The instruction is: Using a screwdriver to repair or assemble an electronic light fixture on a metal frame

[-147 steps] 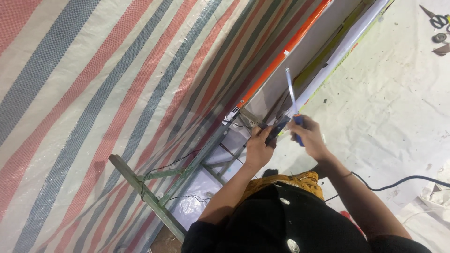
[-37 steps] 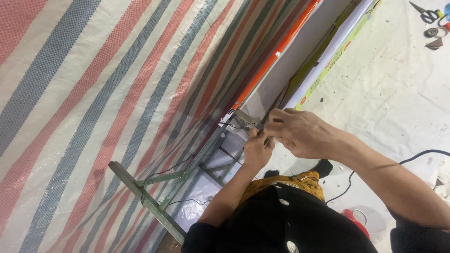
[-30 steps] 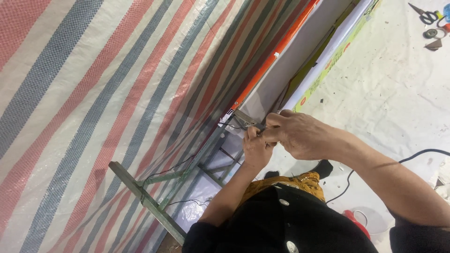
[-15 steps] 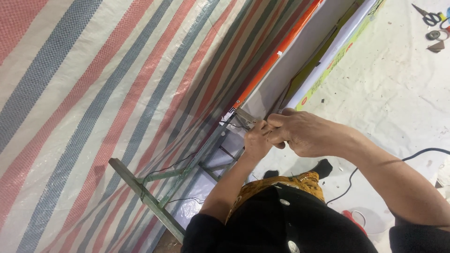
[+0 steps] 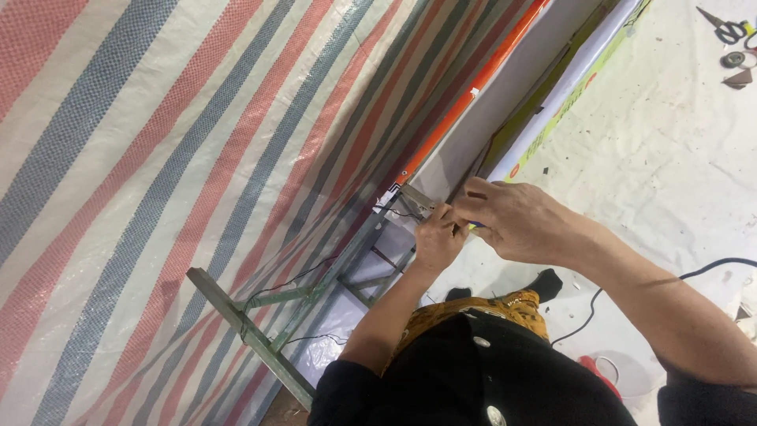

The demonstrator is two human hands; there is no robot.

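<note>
Striped tarpaulin (image 5: pixel 181 158) in red, grey-blue and white fills the left of the view, hanging behind a green metal frame (image 5: pixel 260 339). To the right lies a white, dusty floor sheet (image 5: pixel 670 142), with scissors (image 5: pixel 729 30) far off at the upper corner and a black cable (image 5: pixel 714 264) running near the right forearm.

A long white panel (image 5: pixel 505 102) with an orange edge strip (image 5: pixel 473 87) runs diagonally upward from the frame. At its lower end sits a small metal corner bracket (image 5: pixel 416 199), where thin dark wires (image 5: pixel 296 280) from the frame also arrive.

Both hands meet at that corner. The left hand (image 5: pixel 438 237) is closed narrowly, its fingertips pinched on something at the bracket, just below it. The right hand (image 5: pixel 516 225) curls over from the right, fingers bent around a small item; a sliver of blue and yellow shows beneath the knuckles, possibly a tool handle, but the view does not settle what it is. The two hands are touching or nearly so.

Hazards, as judged from this position:
- The pinched part is small and largely hidden; a slip may drop it onto the cluttered sheet.
- Thin wires lie close to the fingers; pulling sideways may snag or strain them.
- The panel rests at a tilt on the frame; pressure at the corner may shift it.
</note>
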